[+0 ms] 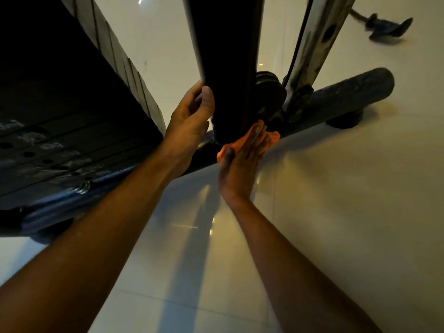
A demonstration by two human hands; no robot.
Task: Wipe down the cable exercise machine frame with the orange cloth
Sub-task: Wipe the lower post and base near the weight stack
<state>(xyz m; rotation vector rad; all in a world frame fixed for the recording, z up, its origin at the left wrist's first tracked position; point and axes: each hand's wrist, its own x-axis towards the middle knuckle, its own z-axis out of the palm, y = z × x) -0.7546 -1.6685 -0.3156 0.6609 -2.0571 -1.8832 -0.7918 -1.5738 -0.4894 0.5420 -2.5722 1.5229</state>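
Note:
The machine's dark upright post (225, 56) runs down the middle of the view to a black base tube (341, 97) lying on the floor. My left hand (192, 114) grips the left edge of the post, thumb on its front. My right hand (242, 162) lies flat, fingers extended, pressing the orange cloth (272, 138) against the foot of the post where it meets the base. Most of the cloth is hidden under my palm and fingers.
The black weight stack (72, 111) with pin holes fills the left. A worn chrome guide rod (312, 51) with a black cable rises right of the post. A cable handle attachment (389, 27) lies on the glossy white tile floor (336, 212).

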